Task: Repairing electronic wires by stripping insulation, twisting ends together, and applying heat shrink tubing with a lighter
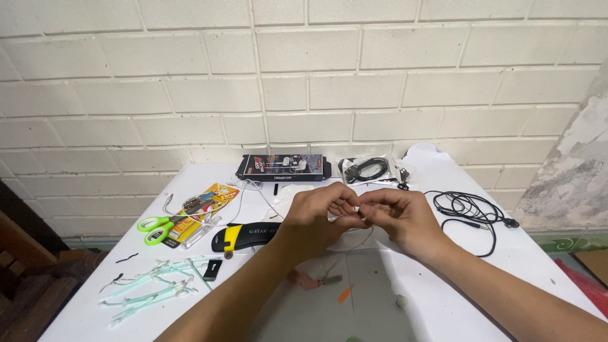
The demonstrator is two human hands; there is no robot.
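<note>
A small white piece (356,208), too small to be identified, is pinched between the fingertips of the left hand (320,218) and the right hand (399,214), which are brought together at the centre of the frame, just above the white counter (443,278); both hands are closed narrowly around it, presumably so that something fine can be worked close to the eyes. A thin pale wire (354,244) is seen trailing from under the hands down to the counter. The other things are laid out in an arc around the hands, apparently so as to be within reach. Left of centre, green-handled scissors (158,228) are laid beside a yellow and red blister pack (202,206), both of glossy plastic. A black and yellow tool case (244,235) lies just left of the left wrist. At the lower left, a bundle of pale green, thin plastic strips (152,288) is spread loosely, with a small black clip-like piece (213,269) beside it. At the back, against the white painted brick wall (304,76), a dark flat box (283,167) and a clear bag holding a coiled black cable (366,169) are set. On the right, black earphones (472,212) with a loosely looped, matt cord are lying. A small orange sliver (344,293) rests on the counter below the hands.
</note>
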